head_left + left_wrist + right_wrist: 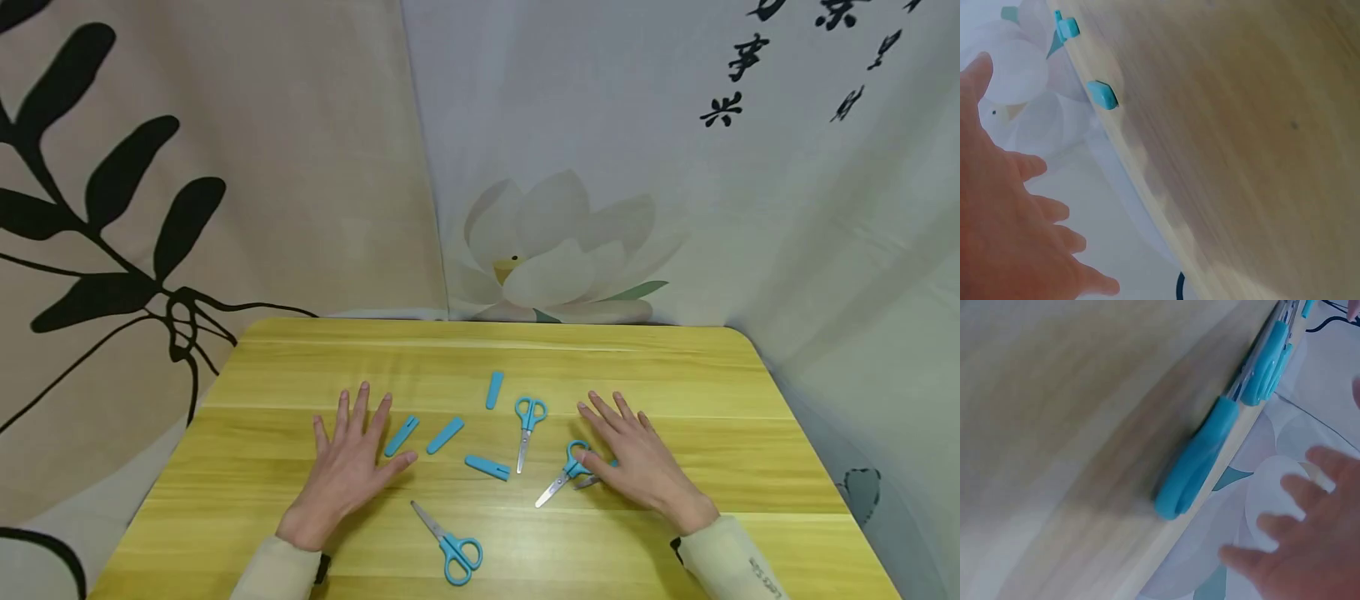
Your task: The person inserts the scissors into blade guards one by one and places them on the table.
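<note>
My left hand (351,477) is spread out over the left of the wooden table, holding nothing. Nearest its thumb is a blue blade cover (402,436), with another cover (446,436) to its right. My right hand (643,467), fingers apart, hovers at the right over blue-handled scissors (555,487) and a further pair of scissors (1197,462), which the hand partly hides in the head view. Upright between the hands lie scissors (525,435), blades toward me. Closer to me are more scissors (456,557), blades pointing up-left.
A cover (494,390) lies toward the back of the table (645,358), and another cover (487,467) lies near the middle. Behind the table hangs a pale curtain (330,167) with leaf and flower prints, reaching down both sides.
</note>
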